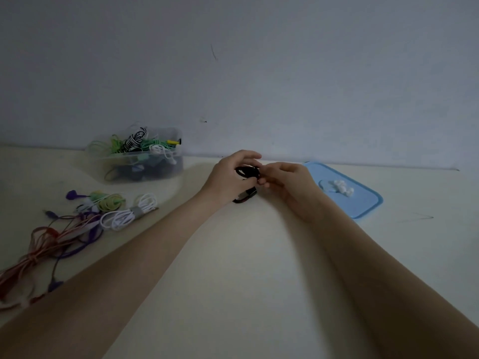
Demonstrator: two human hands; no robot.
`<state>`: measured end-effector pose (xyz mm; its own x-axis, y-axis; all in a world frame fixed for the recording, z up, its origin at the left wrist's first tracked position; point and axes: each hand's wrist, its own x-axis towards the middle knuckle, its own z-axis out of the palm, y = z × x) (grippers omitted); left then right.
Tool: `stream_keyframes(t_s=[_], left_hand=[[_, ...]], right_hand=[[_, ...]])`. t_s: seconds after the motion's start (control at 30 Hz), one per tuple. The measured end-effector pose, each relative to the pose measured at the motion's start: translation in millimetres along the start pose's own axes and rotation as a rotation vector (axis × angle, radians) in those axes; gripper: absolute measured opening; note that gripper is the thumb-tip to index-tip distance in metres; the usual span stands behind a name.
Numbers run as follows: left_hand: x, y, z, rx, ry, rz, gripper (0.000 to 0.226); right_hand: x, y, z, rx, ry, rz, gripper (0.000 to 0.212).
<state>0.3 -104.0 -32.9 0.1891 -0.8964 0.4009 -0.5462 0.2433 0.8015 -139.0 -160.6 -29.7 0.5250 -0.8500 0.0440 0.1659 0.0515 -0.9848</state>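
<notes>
Both hands are up by the wall: left hand point(228, 174) grips the coiled black cable point(246, 172) so it can't spring loose. Right hand point(285, 182) pinches the coil's near side, probably to fasten it like the tied white cable point(127, 215).

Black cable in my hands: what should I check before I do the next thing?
1. Left hand grips the black cable: ok.
2. Right hand pinches it too: ok.
3. Coil tied up: cannot tell, fingers hide it.
4. Clear box open: ok.
5. Box has room: cannot tell, cables spill over its rim.
6. Blue lid out of the way: ok, it lies beside the right hand.
</notes>
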Motion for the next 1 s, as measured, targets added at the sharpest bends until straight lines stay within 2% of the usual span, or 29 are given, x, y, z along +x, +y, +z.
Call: stream_keyframes(t_s=[0.1,0.23,0.47,0.63,0.83,1.0], left_hand=[[1.0,-4.3,6.8,-0.093,0.037,-0.041,0.042],[3.5,-8.1,5.6,-0.202,0.073,-0.115,0.040],[1.1,-6.6,5.4,-0.303,0.078,-0.135,0.022],[-0.7,-4.9,4.4,-0.218,0.056,-0.071,0.017],[1.5,-8.8,5.1,-0.244,-0.016,-0.061,0.028],[3.3,-13.1,6.5,-0.176,-0.006,-0.038,0.037]], right_hand=[[0.9,0.6,-2.2,0.068,-0.014,0.008,0.012],[3.6,1.5,-2.7,0.030,-0.036,0.005,0.014],[4.5,5.0,-0.5,0.147,0.113,-0.050,0.011],[2.9,2.8,-2.9,0.222,0.092,-0.052,0.013],[5.8,0.4,-3.4,0.207,0.079,-0.006,0.008],[6.7,-0.7,-5.3,0.138,0.042,0.027,0.007]])
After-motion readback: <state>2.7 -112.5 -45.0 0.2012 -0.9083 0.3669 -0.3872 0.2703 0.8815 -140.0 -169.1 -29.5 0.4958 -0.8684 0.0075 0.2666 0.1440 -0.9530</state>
